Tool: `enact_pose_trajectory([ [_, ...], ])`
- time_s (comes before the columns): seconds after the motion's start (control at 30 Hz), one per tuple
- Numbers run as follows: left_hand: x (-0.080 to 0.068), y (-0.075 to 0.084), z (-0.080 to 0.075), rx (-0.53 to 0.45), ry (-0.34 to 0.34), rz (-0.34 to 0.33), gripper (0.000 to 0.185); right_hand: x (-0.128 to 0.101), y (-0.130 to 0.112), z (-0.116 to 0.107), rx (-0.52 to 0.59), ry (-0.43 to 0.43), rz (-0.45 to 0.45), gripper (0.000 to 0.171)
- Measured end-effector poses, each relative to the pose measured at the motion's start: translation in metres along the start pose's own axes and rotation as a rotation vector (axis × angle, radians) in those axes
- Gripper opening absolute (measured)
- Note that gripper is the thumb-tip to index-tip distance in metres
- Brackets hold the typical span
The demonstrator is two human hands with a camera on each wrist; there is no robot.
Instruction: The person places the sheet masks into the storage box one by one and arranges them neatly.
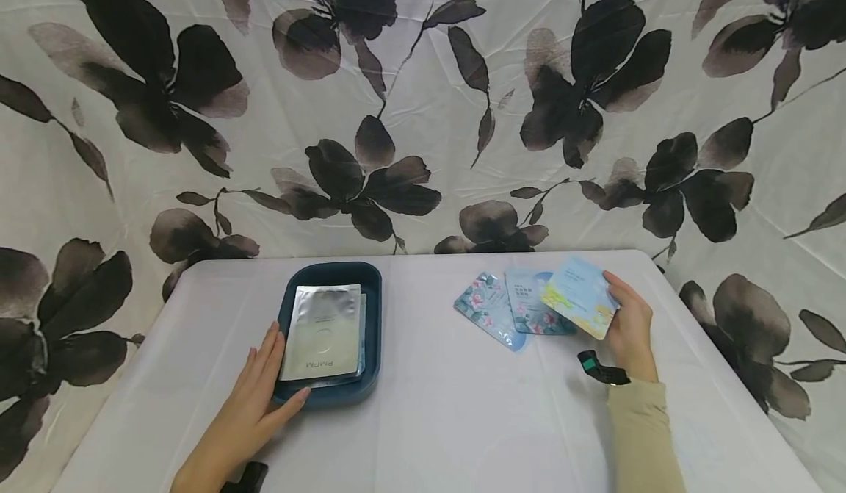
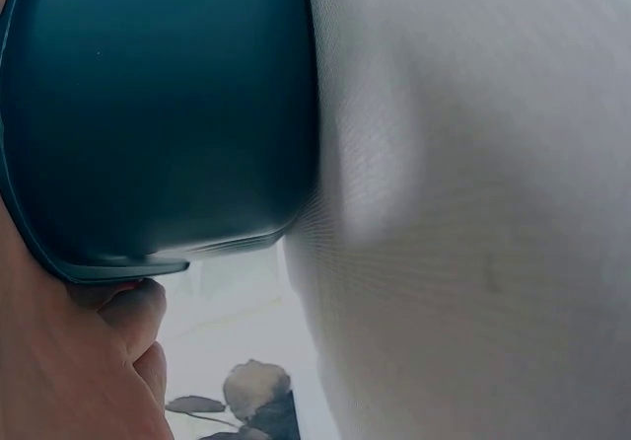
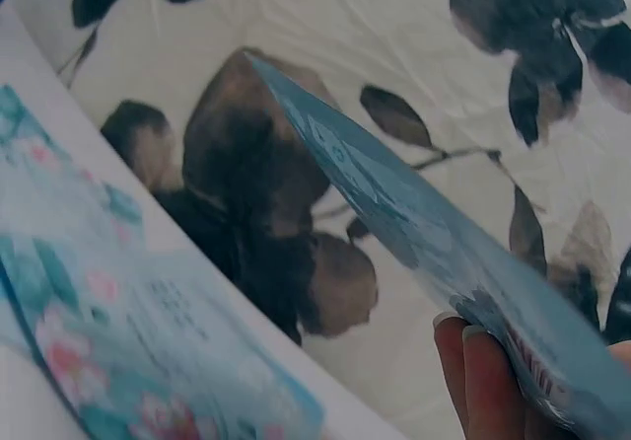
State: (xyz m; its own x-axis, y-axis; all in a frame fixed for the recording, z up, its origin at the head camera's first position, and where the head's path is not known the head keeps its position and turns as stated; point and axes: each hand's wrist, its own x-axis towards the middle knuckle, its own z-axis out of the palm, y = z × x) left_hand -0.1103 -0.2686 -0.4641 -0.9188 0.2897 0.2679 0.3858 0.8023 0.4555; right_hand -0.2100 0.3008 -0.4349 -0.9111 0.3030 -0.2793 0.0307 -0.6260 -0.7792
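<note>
Right hand [image 1: 631, 328]: pinches a yellow-blue sachet [image 1: 581, 296], lifted off the surface [image 1: 463, 405].
Left hand [image 1: 258, 397]: relaxed, fingers flat against the tray [image 1: 373, 331] rim.
Tray: at nine o'clock from the sachet, long axis twelve-to-six, silver packs [image 1: 324, 331] inside.
Nearer hand: left.

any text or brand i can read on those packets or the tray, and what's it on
"PMPM": on the silver foil packet lying on top in the dark teal tray, printed upside down from the head view.
Blue-and-yellow packet held by the right hand: print too small to read.
Two floral packets on the table: lines of print, blurred in both views.
Tray itself: no text visible.
</note>
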Motion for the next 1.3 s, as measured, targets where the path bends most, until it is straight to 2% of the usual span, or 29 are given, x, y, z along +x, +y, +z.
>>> enact_pose_trajectory([
  [0.2, -0.001, 0.000, 0.000, -0.004, -0.014, -0.007, 0.097, -0.003, 0.002, 0.032, -0.030, -0.126, -0.016, 0.034],
  [0.5, -0.002, 0.000, -0.002, -0.008, -0.024, -0.013, 0.098, -0.013, 0.008, 0.075, -0.051, -0.113, -0.009, 0.038],
  [0.87, -0.001, 0.000, -0.003, -0.022, -0.025, -0.002, 0.098, -0.031, 0.026, 0.119, -0.068, -0.280, 0.022, 0.038],
  [1.3, -0.001, -0.002, -0.002, -0.026, -0.022, -0.010, 0.098, -0.047, 0.056, 0.164, -0.118, -0.412, 0.029, 0.053],
])
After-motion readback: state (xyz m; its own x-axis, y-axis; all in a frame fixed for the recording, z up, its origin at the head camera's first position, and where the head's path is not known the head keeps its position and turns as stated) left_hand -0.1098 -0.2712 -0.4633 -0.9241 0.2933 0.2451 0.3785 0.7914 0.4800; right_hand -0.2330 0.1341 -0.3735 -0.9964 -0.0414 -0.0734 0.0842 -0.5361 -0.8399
